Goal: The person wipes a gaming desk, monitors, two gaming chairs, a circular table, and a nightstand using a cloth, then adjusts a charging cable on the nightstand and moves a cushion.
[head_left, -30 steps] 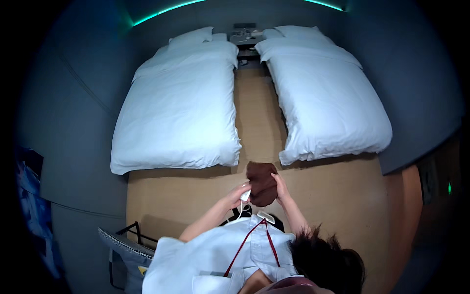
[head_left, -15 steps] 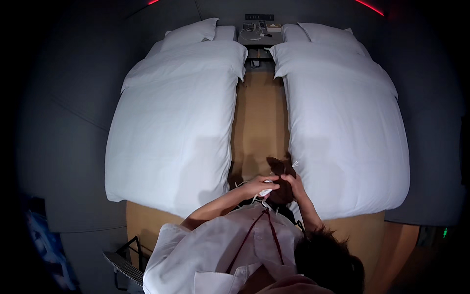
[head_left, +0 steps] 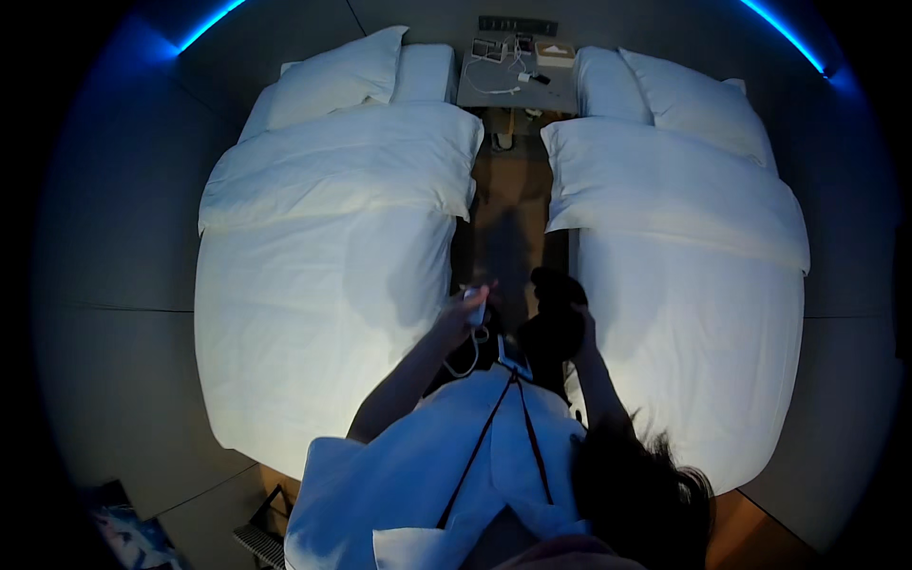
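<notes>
My left hand (head_left: pixel 459 309) is closed around a small white block-shaped device (head_left: pixel 475 304), its kind not clear. A pale cable (head_left: pixel 467 361) loops below the device toward my lap. To the right, the fingers of my right hand (head_left: pixel 587 328) wrap the side of a dark, soft-looking bundle (head_left: pixel 556 313), too dark to name. The two hands are apart, above the gap between two beds. A flat device like a phone (head_left: pixel 513 355) lies against my front at the end of a dark red lanyard (head_left: pixel 484 432).
White-covered beds stand on the left (head_left: pixel 313 313) and right (head_left: pixel 693 332). Between their heads is a nightstand (head_left: pixel 475 90) with a tissue box (head_left: pixel 555 54) and charging cables (head_left: pixel 494 90). A dark chair (head_left: pixel 261 537) stands at lower left.
My hands have moved apart; the left, with the white device, went left and up. The right still holds the dark bundle. The lighting turned from red strips to blue, and the room dimmed.
</notes>
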`<state>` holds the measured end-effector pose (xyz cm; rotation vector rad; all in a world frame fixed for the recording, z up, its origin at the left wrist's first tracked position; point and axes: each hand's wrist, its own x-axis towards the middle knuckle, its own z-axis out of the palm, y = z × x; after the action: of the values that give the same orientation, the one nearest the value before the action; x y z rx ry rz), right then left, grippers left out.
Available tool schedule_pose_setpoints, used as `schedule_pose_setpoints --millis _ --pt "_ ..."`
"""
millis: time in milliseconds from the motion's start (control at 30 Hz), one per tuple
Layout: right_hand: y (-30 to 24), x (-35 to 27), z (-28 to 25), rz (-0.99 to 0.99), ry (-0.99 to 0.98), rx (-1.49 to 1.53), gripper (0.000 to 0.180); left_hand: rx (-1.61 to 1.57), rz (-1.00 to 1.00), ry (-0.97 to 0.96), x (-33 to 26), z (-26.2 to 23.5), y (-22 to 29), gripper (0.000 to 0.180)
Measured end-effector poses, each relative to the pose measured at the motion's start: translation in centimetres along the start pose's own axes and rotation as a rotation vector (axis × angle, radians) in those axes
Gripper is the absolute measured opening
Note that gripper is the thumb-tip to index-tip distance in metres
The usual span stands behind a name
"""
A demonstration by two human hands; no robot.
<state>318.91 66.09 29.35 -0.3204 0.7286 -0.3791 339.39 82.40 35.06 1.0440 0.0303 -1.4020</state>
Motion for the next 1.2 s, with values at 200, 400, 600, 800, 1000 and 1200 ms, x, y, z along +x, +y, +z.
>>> schedule_pose_setpoints --millis 200,400,600,800,1000,1200 --pt "-9.5 12.3 5.8 0.010 -0.075 0.142 0.050 0.167 0.182 0.203 16.0 3.0 14.2 0.034" --pt "-17.4 33.6 7.3 0.052 0.000 0.186 0.056 0.588 0.180 0.518 36.8 2.1 26.2 0.026" --pt "-27.6 56.1 10.7 -0.074 0.219 -0.063 0.049 1.244 0.195 0.689 56.1 1.5 35.1 0.040" --pt "-36.6 76.4 9.1 -0.561 0.553 -1.146 0.058 1.669 0.129 0.598 73.9 -1.9 37.8 0.042" --pt "-29.6 83.0 8.2 -0.324 0.752 -2.100 0.070 1.838 0.086 0.447 85.8 -7.2 36.6 0.042" --pt "-21.7 80.3 8.5 -0.109 0.199 -2.043 0.061 1.908 -0.042 0.199 87.2 -9.3 39.3 0.046"
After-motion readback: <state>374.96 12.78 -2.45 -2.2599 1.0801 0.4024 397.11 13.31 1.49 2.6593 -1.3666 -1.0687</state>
